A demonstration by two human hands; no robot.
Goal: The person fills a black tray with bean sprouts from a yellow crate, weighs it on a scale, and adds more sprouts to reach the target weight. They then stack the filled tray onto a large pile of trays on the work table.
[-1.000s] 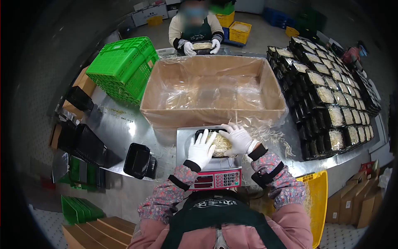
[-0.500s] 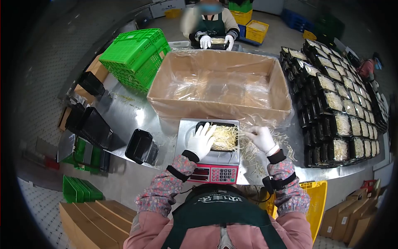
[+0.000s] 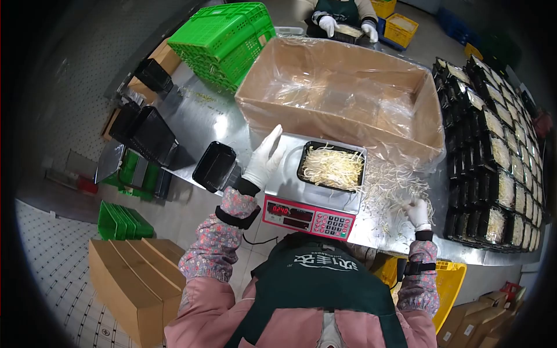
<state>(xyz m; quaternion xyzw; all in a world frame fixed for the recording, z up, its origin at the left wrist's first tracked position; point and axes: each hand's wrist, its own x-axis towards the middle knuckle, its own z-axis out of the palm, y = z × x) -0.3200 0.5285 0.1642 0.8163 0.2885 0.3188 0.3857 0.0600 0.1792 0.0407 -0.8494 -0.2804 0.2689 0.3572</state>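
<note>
A black plastic tray (image 3: 301, 177) heaped with bean sprouts (image 3: 332, 166) sits on the steel pan of a weighing scale (image 3: 310, 217), whose red display is lit. Left of that tray, my left hand (image 3: 264, 159) in a white glove is raised over the pan's edge, fingers stretched out and holding nothing. My right hand (image 3: 418, 214), also gloved, is closed at the near right edge of the loose sprouts (image 3: 389, 185) on the table. Pale strands show at its fingertips; the inside of the grip is hidden.
Beyond the scale stands a large plastic-lined carton (image 3: 342, 116). Stacked filled trays (image 3: 493, 151) rise at right. Empty black trays (image 3: 214, 166) and green crates (image 3: 220, 40) are at left. Across the table, a co-worker's gloved hands (image 3: 369, 30) hold a tray.
My left hand has come off the sprouts and moved left of the tray. My right hand has moved away from the tray to the loose sprouts at right. The view has shifted and tilted.
</note>
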